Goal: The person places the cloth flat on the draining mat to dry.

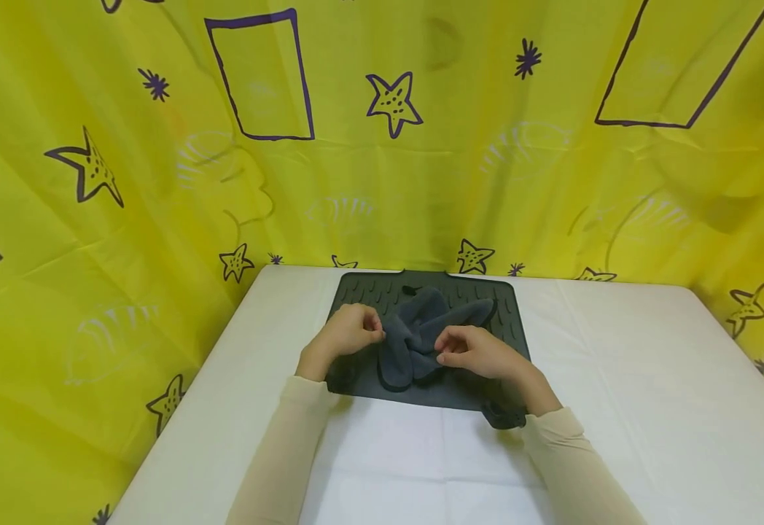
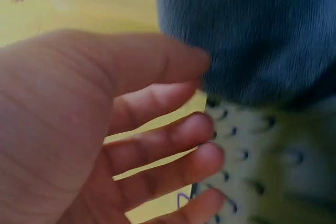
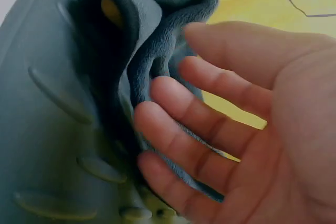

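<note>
A crumpled dark blue-grey cloth [image 1: 415, 332] with a dark edging lies in loose, raised folds over a dark ridged mat [image 1: 369, 284]. At the cloth's left side is my left hand [image 1: 349, 328], its thumb tip overlapping the fabric in the left wrist view. The fingers [image 2: 173, 132] of that hand are loosely bent, index near thumb. On the opposite side my right hand [image 1: 480, 351] has its thumb and index apart beside the folds. Its relaxed fingers [image 3: 184, 129] overlap the cloth in the right wrist view.
The mat rests on a white-covered table [image 1: 618, 379]. A dark strap-like piece [image 1: 503, 415] sits at the mat's near right corner, and a small dark piece [image 1: 410, 290] near its far edge. Yellow curtains [image 1: 395, 182] with drawn stars stand behind and at the sides.
</note>
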A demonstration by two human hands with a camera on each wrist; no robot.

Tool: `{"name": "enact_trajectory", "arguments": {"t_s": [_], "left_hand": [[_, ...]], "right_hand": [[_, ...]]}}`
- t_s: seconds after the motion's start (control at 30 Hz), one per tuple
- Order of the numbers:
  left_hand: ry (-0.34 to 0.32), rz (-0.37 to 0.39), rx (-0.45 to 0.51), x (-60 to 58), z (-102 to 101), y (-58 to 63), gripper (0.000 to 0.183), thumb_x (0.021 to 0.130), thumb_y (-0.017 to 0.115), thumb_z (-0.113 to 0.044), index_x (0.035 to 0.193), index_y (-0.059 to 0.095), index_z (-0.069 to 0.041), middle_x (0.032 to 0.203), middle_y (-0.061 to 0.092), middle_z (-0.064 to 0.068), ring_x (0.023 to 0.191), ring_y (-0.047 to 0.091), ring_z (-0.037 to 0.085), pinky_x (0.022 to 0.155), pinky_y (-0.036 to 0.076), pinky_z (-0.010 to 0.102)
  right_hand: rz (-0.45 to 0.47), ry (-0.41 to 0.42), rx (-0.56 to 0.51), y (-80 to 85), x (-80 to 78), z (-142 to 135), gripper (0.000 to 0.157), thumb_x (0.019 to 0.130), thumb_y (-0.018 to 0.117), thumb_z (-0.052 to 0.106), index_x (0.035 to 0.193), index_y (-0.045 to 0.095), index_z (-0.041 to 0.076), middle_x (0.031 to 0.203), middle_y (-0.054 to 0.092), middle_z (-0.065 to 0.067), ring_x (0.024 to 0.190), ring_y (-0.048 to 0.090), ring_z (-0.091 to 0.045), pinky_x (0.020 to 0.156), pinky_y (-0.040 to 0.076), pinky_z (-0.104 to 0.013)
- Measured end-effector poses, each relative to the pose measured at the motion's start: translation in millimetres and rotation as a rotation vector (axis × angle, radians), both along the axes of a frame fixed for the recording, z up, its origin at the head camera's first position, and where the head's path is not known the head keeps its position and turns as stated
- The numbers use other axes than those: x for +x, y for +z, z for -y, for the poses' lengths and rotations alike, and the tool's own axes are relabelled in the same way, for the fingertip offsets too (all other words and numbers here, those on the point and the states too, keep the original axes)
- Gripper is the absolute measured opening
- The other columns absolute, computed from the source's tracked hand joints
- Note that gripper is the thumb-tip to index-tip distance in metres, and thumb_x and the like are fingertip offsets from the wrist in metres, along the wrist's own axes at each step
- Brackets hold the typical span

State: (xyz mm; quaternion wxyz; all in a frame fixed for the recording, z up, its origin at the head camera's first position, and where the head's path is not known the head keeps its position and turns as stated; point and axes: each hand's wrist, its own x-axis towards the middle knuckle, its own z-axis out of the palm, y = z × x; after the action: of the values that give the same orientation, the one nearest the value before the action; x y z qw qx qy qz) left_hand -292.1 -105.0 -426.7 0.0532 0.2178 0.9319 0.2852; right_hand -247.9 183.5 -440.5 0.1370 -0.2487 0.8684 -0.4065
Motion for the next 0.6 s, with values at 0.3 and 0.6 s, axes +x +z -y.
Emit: {"name": "enact_trajectory", "arguments": {"t_s": [0.3, 0.6], "left_hand": [[-0.157, 0.142, -0.082, 7.7, -12.4, 0.6, 0.017, 0.083, 0.081, -0.015, 0.098, 0.075, -0.009, 0.095, 0.074, 0.003, 0.084, 0.063, 0.015, 0.080, 0.054, 0.033], [-0.177, 0.173, -0.246, 17.4, -24.8, -4.4, 0.077, 0.069, 0.095, -0.029, 0.132, 0.057, -0.007, 0.126, 0.056, 0.008, 0.119, 0.050, 0.027, 0.102, 0.047, 0.048]], "right_hand": [[0.035, 0.082, 0.092, -8.2, -1.2, 8.1, 0.031, 0.086, 0.080, 0.015, 0.112, 0.065, 0.004, 0.077, 0.058, 0.001, 0.069, 0.053, -0.012, 0.061, 0.044, -0.023], [-0.056, 0.041, 0.114, -16.2, -3.2, 11.0, 0.017, 0.088, 0.074, 0.005, 0.103, 0.067, 0.010, 0.074, 0.056, 0.003, 0.067, 0.051, -0.010, 0.061, 0.043, -0.023]]}}
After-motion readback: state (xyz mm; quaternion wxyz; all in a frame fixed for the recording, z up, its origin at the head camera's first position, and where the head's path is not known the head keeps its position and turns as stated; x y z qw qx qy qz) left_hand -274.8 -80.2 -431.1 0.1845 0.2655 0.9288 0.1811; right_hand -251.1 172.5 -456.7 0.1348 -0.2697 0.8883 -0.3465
